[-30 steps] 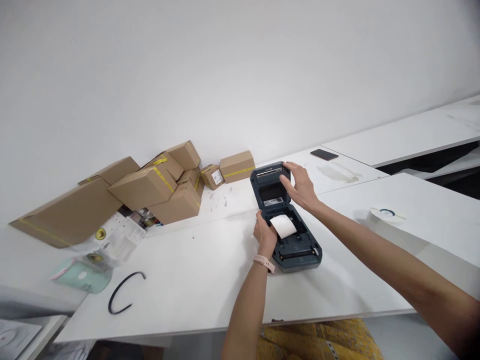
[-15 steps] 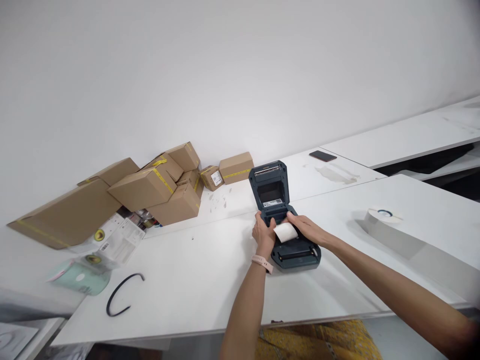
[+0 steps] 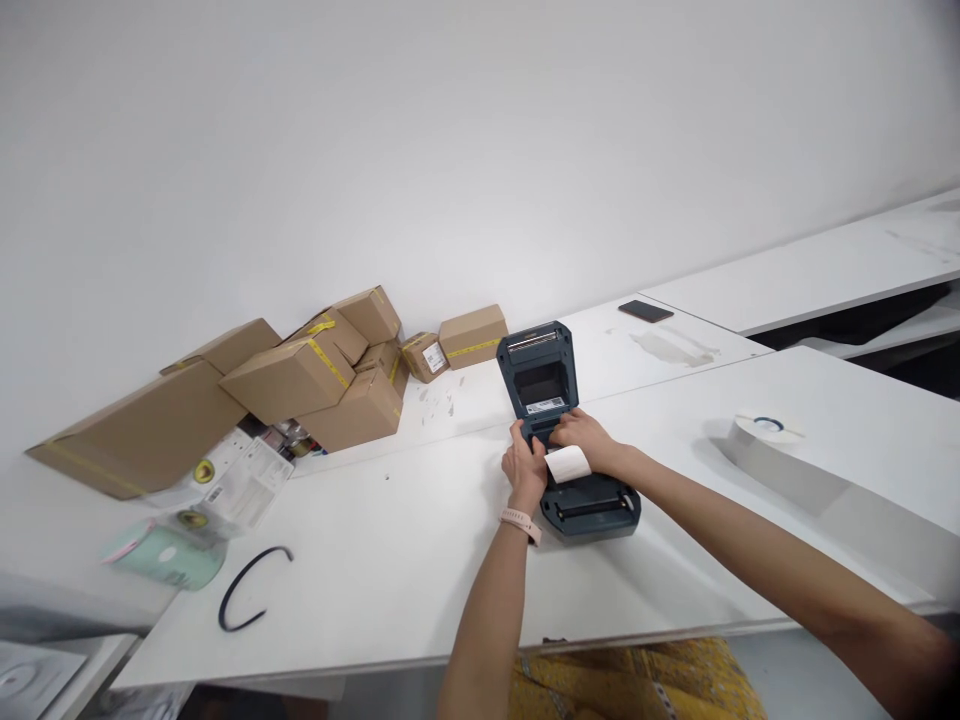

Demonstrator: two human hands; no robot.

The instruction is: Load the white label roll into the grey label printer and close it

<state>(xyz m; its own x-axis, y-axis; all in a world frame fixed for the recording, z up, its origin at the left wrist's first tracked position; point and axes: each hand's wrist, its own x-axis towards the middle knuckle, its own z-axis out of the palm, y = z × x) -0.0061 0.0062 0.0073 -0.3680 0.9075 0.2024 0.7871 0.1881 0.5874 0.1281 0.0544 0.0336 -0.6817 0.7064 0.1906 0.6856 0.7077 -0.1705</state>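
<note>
Printer [image 3: 592, 515] set nr front edge of counter [image 3: 375, 600], lid [image 3: 506, 363] up. L hand [image 3: 525, 470]: fingers bent at printer's side, thumb inward. R hand [image 3: 589, 442]: half-curled, fingertips reaching inside, behind paper roll [image 3: 568, 464], which sits in printer betw. hands. Firm grip by either: can't be told. Step, as judged: roll being handled inside printer, in or out unclear; next move prob. calls for both sides worked evenly. Label [image 3: 545, 405] inside lid: dark block at one end, text illegible. Small carton [image 3: 413, 360], farther: white label [image 3: 433, 357], too small to be read. No brand made out.
</note>
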